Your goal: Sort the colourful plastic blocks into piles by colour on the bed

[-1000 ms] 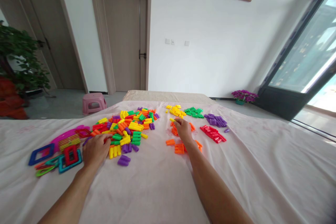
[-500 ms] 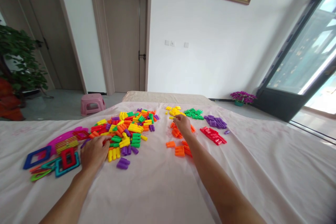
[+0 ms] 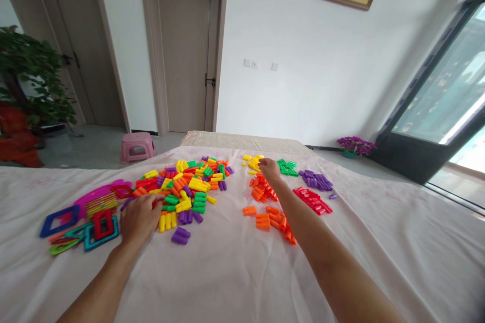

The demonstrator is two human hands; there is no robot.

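A heap of mixed plastic tube-shaped building blocks (image 3: 197,184), in yellow, green, orange, purple and red, lies left of centre on the cloth. At its near left edge rests my left hand (image 3: 139,217), fingers curled, a bit of a red block (image 3: 154,204) showing between thumb and forefinger. Farther away, my right hand (image 3: 270,170) reaches to the yellow blocks (image 3: 253,162). Its fingers are bent together at that pile; what they hold is hidden. Orange blocks (image 3: 261,187) lie just below this hand, with green blocks (image 3: 288,167) to its right.
Purple blocks (image 3: 316,180) and red blocks (image 3: 312,201) form piles at right. More orange blocks (image 3: 263,221) lie beside my right forearm. Flat magnetic frame tiles (image 3: 60,221) sit left of my left hand. A pink stool (image 3: 138,147) stands beyond the cloth-covered table (image 3: 212,272).
My right hand has moved slightly farther away, over the yellow pile, uncovering more orange blocks. My left hand stays at the heap. The whole view has shifted a little.
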